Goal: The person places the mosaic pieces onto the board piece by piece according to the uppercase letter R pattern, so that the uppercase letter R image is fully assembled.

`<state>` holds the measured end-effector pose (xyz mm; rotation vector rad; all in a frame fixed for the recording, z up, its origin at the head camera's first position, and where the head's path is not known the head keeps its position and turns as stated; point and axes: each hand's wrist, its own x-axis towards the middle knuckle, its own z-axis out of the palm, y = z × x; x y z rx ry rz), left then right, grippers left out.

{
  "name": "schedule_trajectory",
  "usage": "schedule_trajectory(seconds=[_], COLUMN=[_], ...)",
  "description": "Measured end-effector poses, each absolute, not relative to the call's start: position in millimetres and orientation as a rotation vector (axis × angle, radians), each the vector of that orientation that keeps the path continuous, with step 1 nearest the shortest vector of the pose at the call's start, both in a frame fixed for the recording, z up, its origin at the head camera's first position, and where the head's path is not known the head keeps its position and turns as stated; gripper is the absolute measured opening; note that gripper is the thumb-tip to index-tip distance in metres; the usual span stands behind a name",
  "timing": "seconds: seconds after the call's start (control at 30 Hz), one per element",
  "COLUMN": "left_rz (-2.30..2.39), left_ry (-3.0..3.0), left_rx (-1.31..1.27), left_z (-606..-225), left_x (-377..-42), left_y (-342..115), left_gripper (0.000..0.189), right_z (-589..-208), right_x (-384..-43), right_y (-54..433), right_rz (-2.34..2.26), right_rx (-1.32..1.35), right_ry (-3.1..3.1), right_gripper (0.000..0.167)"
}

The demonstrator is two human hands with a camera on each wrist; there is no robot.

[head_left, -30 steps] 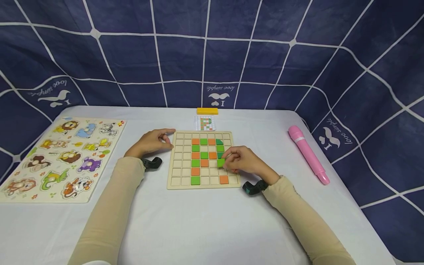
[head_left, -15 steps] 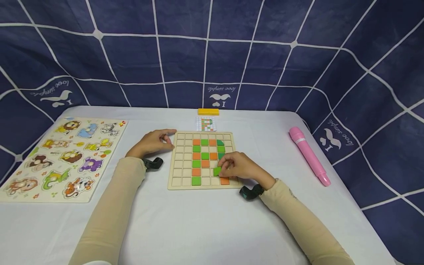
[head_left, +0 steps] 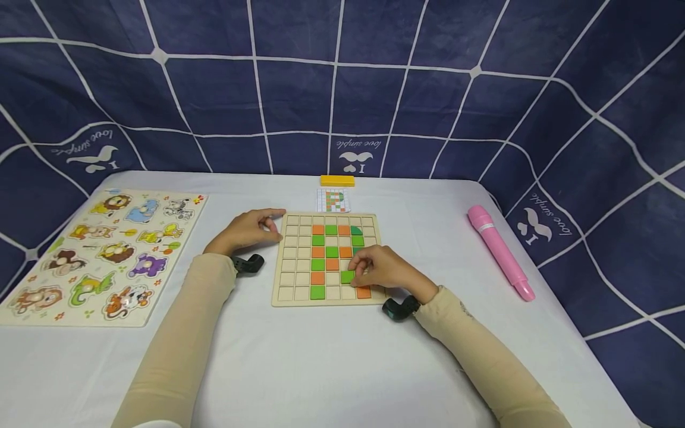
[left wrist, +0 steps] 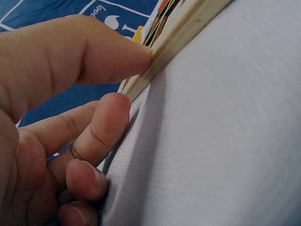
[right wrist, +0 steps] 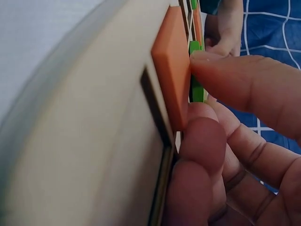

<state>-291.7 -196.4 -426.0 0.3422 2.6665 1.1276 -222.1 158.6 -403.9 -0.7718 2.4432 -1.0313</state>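
Note:
A wooden grid board (head_left: 285, 278) lies on the table, with orange and green tiles filling some cells. My right hand (head_left: 386, 267) pinches a light green square tile (head_left: 346, 277) between thumb and fingers, low over a cell in the second row from the front. In the right wrist view, an orange square tile (right wrist: 173, 66) sits in front of those fingers, with the green tile's edge (right wrist: 195, 80) just beyond it. At the board's left side, my left hand (head_left: 246, 230) touches the edge with its thumb tip (left wrist: 141, 59); the lower fingers bend loosely beneath.
Behind the board lie a small printed pattern card (head_left: 333, 200) and a yellow bar (head_left: 337, 181). A wooden animal puzzle (head_left: 120, 276) occupies the left of the table. To the right lies a pink microphone-shaped object (head_left: 500, 252). A dark blue cloth hangs behind.
My right hand has brought the green tile toward the front and slightly left, from the right columns to a cell in the second row from the front. My left hand stays at the board's edge.

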Motion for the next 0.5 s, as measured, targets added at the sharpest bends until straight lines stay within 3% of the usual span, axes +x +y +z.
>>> schedule_trajectory(seconds=[0.5], left_rz=[1.098], left_ry=[2.666], left_rx=[0.325], left_z=[-440.3], left_x=[-280.3], left_y=[-193.2], left_gripper=[0.073], right_z=[-422.8], right_x=[-226.2], right_y=[182.9], right_rz=[-1.346], right_rx=[-0.664], right_ry=[2.148], right_gripper=[0.023])
